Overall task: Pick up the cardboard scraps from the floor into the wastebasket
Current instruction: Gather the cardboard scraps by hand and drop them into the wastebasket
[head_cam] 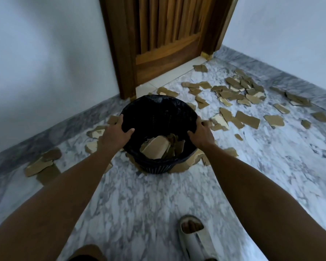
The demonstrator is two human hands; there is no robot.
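Note:
A black wastebasket (pixel 158 110) with a dark liner stands on the marble floor in front of the door. Cardboard pieces (pixel 156 147) lie inside it. My left hand (pixel 117 132) grips its left rim, thumb hooked inside. My right hand (pixel 201 134) grips the right rim the same way. Brown cardboard scraps (pixel 239 91) are strewn over the floor to the right of the basket, and more scraps (pixel 43 164) lie to its left near the wall. A few scraps poke out from under the basket's base.
A wooden door (pixel 167 44) stands closed behind the basket, with white walls on both sides. My foot in a white sandal (pixel 194 240) is on the floor at the bottom. The marble floor (pixel 158 200) stretches between me and the basket.

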